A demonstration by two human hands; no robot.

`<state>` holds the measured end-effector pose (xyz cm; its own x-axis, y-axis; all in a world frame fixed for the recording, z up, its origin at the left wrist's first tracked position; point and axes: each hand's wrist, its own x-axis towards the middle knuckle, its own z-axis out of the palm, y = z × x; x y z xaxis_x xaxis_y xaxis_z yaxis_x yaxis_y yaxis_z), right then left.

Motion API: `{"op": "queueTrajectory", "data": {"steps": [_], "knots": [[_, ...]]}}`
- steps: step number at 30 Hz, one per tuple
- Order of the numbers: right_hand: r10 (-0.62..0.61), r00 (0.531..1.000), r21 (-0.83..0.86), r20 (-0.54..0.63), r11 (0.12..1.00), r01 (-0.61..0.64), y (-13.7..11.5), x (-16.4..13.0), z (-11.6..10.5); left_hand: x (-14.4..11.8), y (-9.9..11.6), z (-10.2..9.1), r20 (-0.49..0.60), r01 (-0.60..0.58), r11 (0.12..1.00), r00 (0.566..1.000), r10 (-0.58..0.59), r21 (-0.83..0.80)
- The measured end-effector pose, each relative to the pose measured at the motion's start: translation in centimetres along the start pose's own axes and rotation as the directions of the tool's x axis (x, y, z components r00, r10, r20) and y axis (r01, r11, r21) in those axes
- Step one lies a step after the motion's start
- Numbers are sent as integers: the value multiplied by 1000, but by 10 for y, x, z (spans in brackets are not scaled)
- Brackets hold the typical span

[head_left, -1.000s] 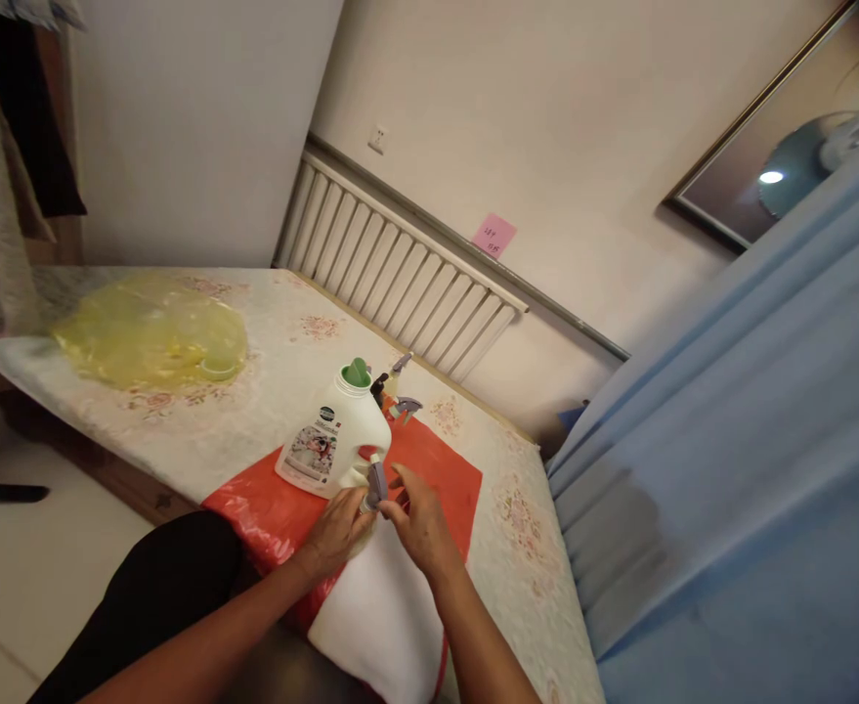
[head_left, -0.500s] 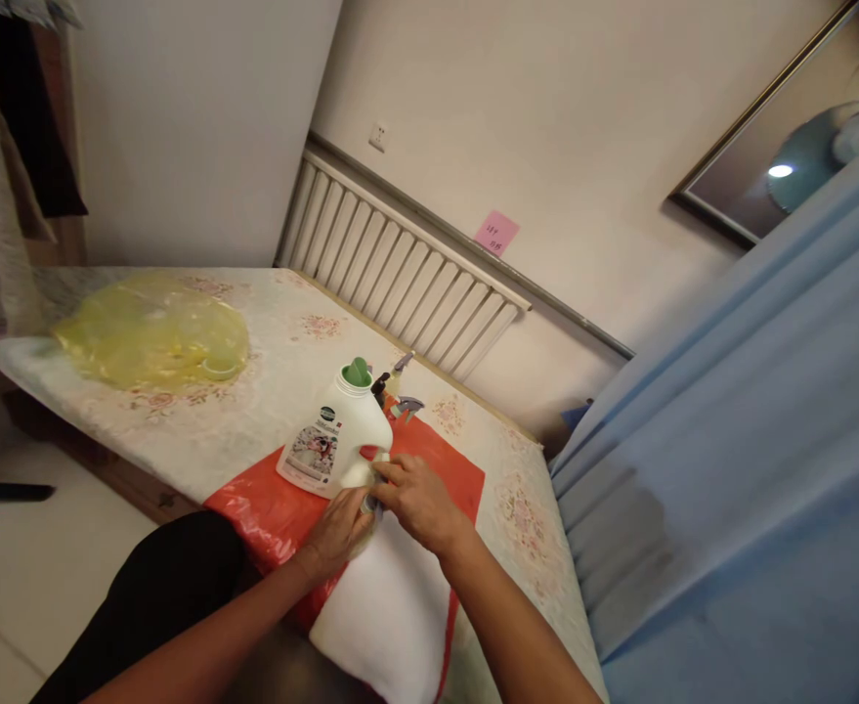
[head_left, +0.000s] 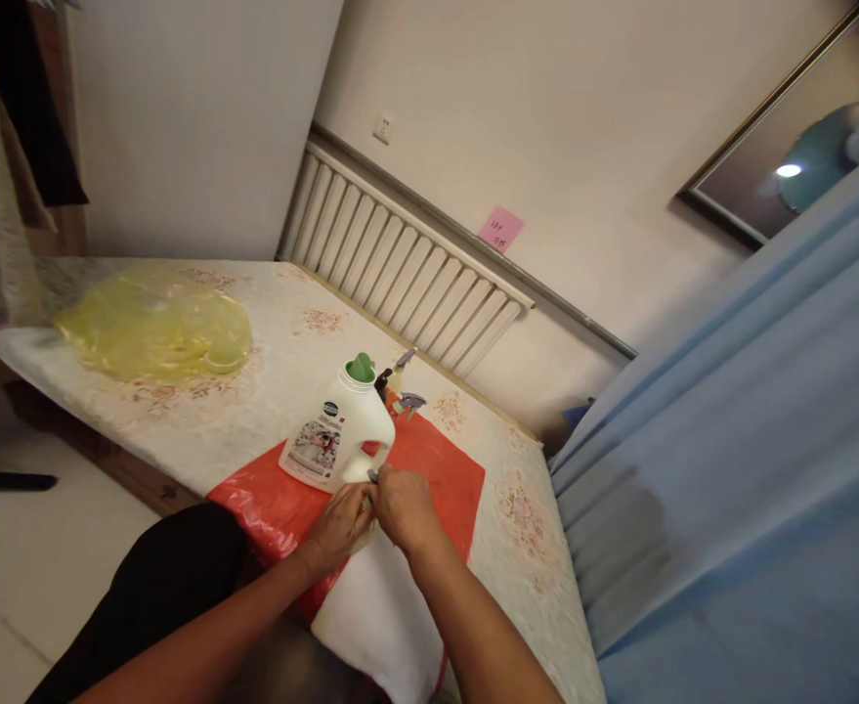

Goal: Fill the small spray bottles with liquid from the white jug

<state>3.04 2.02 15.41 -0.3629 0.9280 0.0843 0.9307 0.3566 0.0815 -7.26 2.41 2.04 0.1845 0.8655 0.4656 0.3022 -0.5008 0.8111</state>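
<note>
Head view: both hands meet over a small grey spray head (head_left: 372,476) — mostly hidden, only a grey tip shows. Left hand (head_left: 341,523) and right hand (head_left: 400,506) curl shut around it, just in front of the white detergent jug (head_left: 337,435) on the red bag (head_left: 440,469).
</note>
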Motion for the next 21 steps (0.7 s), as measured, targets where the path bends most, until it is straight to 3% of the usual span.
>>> {"op": "queueTrajectory", "data": {"steps": [6,10,13,21], "knots": [[-1,1000,149,-2,989,1,10,-5,-15,1,0,-1,12,-6,1000,1000,6,11],[-106,993,279,-58,953,118,32,-9,-28,1,-6,2,22,6,999,1000,-6,35],[-222,971,339,-90,910,239,43,-8,-25,1,-9,4,25,6,999,1000,-7,45],[-392,915,380,-96,835,398,47,0,-24,0,-12,4,21,-12,998,1000,11,55]]}}
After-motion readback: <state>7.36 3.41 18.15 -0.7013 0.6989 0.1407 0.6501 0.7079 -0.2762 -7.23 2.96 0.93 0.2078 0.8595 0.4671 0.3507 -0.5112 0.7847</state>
